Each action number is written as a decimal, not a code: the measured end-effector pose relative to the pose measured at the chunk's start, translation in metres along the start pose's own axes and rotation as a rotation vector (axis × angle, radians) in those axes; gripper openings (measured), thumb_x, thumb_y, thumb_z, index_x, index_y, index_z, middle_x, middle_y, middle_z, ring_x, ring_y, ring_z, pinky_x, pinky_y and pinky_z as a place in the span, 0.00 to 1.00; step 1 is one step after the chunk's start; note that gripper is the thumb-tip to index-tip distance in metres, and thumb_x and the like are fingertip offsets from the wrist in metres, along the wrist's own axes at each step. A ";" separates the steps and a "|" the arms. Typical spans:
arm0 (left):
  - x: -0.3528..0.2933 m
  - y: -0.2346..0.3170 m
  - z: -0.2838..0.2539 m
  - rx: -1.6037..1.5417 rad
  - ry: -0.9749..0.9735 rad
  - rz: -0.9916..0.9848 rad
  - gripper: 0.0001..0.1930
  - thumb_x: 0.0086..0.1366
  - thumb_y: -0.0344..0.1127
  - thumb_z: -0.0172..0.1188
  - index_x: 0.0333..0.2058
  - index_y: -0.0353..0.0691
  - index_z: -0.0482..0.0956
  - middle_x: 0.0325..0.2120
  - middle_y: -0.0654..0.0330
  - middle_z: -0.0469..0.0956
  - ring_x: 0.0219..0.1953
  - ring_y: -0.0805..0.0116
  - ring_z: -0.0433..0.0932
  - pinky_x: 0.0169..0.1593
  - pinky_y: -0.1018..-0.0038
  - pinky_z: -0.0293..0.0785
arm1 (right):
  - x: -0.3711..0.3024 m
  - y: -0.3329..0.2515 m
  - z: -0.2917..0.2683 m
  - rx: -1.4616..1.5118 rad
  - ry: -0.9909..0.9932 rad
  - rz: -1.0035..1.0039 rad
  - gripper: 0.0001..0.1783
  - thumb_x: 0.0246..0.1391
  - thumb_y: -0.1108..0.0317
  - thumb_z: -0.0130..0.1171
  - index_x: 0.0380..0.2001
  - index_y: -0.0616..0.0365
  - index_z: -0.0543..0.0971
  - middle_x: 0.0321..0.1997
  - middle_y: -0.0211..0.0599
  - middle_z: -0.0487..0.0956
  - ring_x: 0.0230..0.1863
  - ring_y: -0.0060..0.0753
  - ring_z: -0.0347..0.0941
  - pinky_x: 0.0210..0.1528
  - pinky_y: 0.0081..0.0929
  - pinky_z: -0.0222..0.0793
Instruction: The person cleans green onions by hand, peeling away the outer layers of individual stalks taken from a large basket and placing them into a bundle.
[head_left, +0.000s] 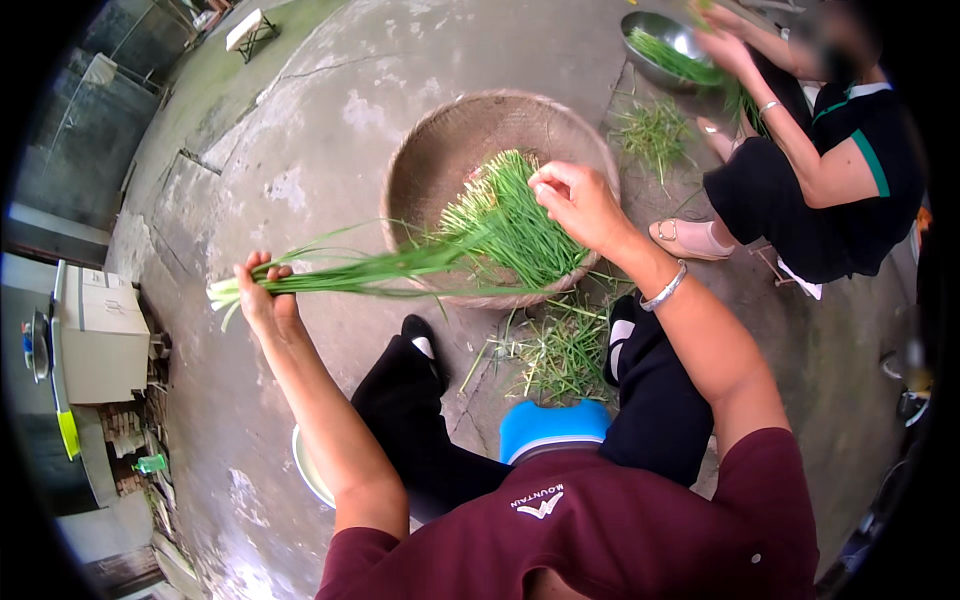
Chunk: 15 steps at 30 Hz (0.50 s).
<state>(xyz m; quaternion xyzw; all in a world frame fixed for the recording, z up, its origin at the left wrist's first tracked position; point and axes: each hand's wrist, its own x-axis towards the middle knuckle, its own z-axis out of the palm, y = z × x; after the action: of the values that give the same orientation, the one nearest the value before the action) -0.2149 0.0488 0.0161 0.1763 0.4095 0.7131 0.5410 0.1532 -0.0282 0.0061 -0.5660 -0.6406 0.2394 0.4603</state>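
My left hand (266, 302) is closed round a bunch of garlic chives (365, 275), near their pale stem ends, out to the left. The long green leaves stretch rightward from it over the rim of a round woven basket (412, 150). In the basket lies a heap of chives (525, 235), with pale ends toward the far left. My right hand (585, 208) hovers over the right side of this heap, a silver bangle on its wrist. Its fingers are curled in, with thumb and forefinger together; whatever they may pinch is too small to make out.
Loose leaves (565, 350) litter the floor between my feet, before a blue stool (555, 425). At the far right another person (815, 165) sits handling greens beside a metal bowl (650, 75). More trimmings (650, 138) lie near that person's feet. A pale basin (310, 465) stands beside my left forearm.
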 end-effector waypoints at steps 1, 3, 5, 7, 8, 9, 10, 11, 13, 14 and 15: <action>-0.008 -0.003 0.009 0.157 -0.029 0.013 0.17 0.61 0.44 0.36 0.28 0.37 0.68 0.28 0.59 0.69 0.20 0.74 0.60 0.23 0.79 0.61 | -0.001 0.009 0.002 0.006 -0.065 0.079 0.05 0.40 0.72 0.48 0.21 0.63 0.72 0.20 0.44 0.73 0.22 0.37 0.70 0.26 0.27 0.64; -0.030 -0.014 0.031 0.428 -0.027 0.040 0.16 0.60 0.43 0.40 0.30 0.36 0.71 0.34 0.59 0.70 0.25 0.74 0.62 0.27 0.77 0.62 | -0.006 0.036 0.005 -0.094 -0.178 0.105 0.06 0.39 0.71 0.49 0.21 0.63 0.72 0.20 0.43 0.73 0.22 0.37 0.70 0.26 0.28 0.64; -0.045 -0.024 0.045 0.615 -0.064 0.049 0.15 0.58 0.42 0.44 0.28 0.35 0.73 0.39 0.58 0.69 0.34 0.73 0.64 0.36 0.75 0.63 | -0.013 0.064 0.013 -0.226 -0.361 0.205 0.08 0.37 0.69 0.50 0.21 0.62 0.72 0.20 0.42 0.73 0.23 0.38 0.70 0.27 0.29 0.65; -0.046 -0.031 0.040 0.690 -0.125 0.240 0.16 0.58 0.42 0.45 0.26 0.33 0.73 0.39 0.54 0.69 0.42 0.70 0.64 0.42 0.73 0.62 | -0.023 0.092 0.028 -0.248 -0.483 0.239 0.08 0.37 0.68 0.50 0.22 0.62 0.73 0.20 0.43 0.73 0.24 0.39 0.71 0.28 0.30 0.65; -0.050 -0.031 0.045 0.723 -0.102 0.286 0.16 0.58 0.41 0.45 0.27 0.32 0.73 0.38 0.52 0.69 0.42 0.70 0.65 0.42 0.72 0.62 | -0.027 0.105 0.036 -0.273 -0.581 0.283 0.09 0.37 0.68 0.50 0.23 0.62 0.73 0.21 0.43 0.74 0.25 0.40 0.71 0.29 0.31 0.65; -0.051 -0.033 0.047 0.725 -0.087 0.279 0.16 0.58 0.41 0.45 0.27 0.32 0.73 0.38 0.52 0.69 0.42 0.70 0.65 0.42 0.72 0.62 | -0.029 0.116 0.045 -0.273 -0.597 0.284 0.09 0.37 0.68 0.50 0.23 0.62 0.73 0.21 0.43 0.74 0.25 0.40 0.71 0.29 0.31 0.65; -0.051 -0.033 0.049 0.638 -0.129 0.247 0.16 0.58 0.41 0.45 0.27 0.31 0.72 0.37 0.52 0.70 0.38 0.70 0.68 0.39 0.74 0.64 | -0.030 0.125 0.055 -0.347 -0.622 0.304 0.09 0.37 0.68 0.50 0.23 0.61 0.74 0.22 0.44 0.74 0.27 0.41 0.71 0.30 0.31 0.65; -0.052 -0.032 0.051 0.551 -0.172 0.217 0.16 0.58 0.41 0.45 0.28 0.31 0.72 0.35 0.51 0.71 0.33 0.70 0.70 0.36 0.75 0.66 | -0.031 0.135 0.064 -0.421 -0.644 0.323 0.09 0.37 0.67 0.50 0.24 0.61 0.74 0.23 0.45 0.74 0.29 0.42 0.71 0.32 0.32 0.65; -0.060 -0.032 0.059 0.531 -0.152 0.140 0.16 0.58 0.41 0.45 0.29 0.31 0.71 0.33 0.52 0.72 0.29 0.70 0.71 0.32 0.76 0.67 | -0.032 0.170 0.096 -0.398 -0.628 0.321 0.10 0.37 0.68 0.50 0.24 0.60 0.75 0.25 0.45 0.74 0.30 0.43 0.70 0.34 0.32 0.65; -0.063 -0.033 0.062 0.511 -0.142 0.072 0.16 0.58 0.41 0.45 0.29 0.31 0.70 0.31 0.52 0.73 0.24 0.70 0.72 0.28 0.78 0.68 | -0.030 0.180 0.112 -0.372 -0.601 0.315 0.10 0.37 0.68 0.49 0.25 0.59 0.75 0.27 0.46 0.74 0.32 0.43 0.70 0.35 0.33 0.65; -0.064 -0.033 0.063 0.519 -0.129 0.069 0.16 0.58 0.42 0.44 0.29 0.32 0.70 0.27 0.53 0.74 0.19 0.73 0.70 0.22 0.80 0.66 | -0.024 0.174 0.128 -0.329 -0.622 0.336 0.10 0.36 0.68 0.49 0.25 0.59 0.75 0.29 0.47 0.73 0.34 0.44 0.69 0.36 0.32 0.65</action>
<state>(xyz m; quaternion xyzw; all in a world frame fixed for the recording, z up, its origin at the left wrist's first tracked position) -0.1273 0.0176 0.0408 0.3684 0.5369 0.5896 0.4780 0.1295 0.0186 -0.2043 -0.6296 -0.6779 0.3657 0.1018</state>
